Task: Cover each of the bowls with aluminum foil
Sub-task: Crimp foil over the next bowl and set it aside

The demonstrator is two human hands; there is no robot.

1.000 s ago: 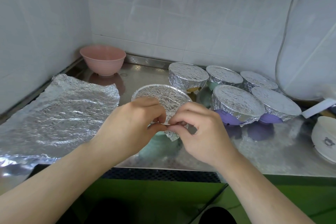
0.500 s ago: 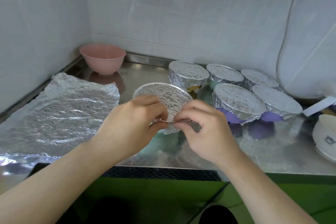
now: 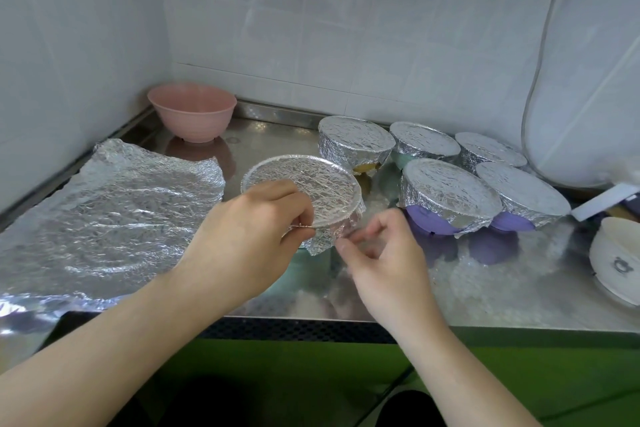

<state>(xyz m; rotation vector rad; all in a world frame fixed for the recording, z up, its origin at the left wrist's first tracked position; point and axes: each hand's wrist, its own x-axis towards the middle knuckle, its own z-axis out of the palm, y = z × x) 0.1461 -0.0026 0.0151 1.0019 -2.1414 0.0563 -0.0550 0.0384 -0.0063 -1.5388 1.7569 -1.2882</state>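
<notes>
My left hand (image 3: 249, 236) pinches the foil (image 3: 301, 184) at the bowl rim; right hand (image 3: 377, 253) loose, holding nothing. Foil's thin, tears easily, so grip the overhanging edge.

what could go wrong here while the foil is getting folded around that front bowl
1. The left hand pinches thin foil at the front bowl rim; pulling hard could tear it.
2. The right hand is off the foil, so a loose flap under the rim could spring open.
3. The covered bowls sit crowded just to the right, partly overlapping; an elbow or wrist swing might knock their foil loose.
</notes>
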